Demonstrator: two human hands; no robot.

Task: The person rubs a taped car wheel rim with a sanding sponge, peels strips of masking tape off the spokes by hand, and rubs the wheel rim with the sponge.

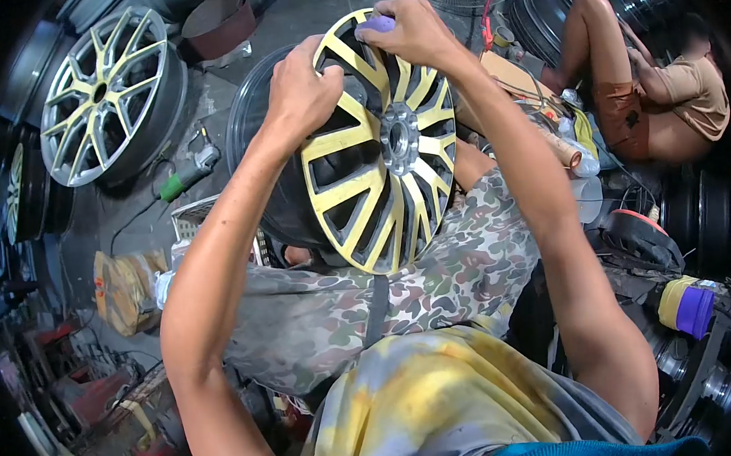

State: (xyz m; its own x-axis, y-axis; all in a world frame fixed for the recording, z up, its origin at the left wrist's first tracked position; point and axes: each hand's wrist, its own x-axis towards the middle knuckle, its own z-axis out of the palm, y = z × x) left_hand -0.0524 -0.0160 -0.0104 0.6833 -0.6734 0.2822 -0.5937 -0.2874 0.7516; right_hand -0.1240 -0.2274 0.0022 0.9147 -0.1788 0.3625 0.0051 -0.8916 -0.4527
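A car wheel rim point(346, 194) with yellow spoke faces and black gaps leans upright against my camouflage-clad legs. Its silver-grey hub point(399, 138) faces up and to the right. On the rim's upper left edge my left hand point(303, 87) is closed, fingers curled over the far side and partly hidden. At the top edge my right hand point(413, 30) pinches a purple pad point(377, 25), which rests on or very near the spoke ends. Behind the rim stands a dark tyre-like ring point(247, 109), partly covered by my left arm.
Another wheel with yellow spokes point(100, 91) stands at upper left. Below it lies a green-and-grey angle grinder point(192, 168) with its cord. A taped block point(124, 291) sits at left. Another person point(670, 96) sits at upper right. Yellow and purple rolls point(689, 307) lie at right.
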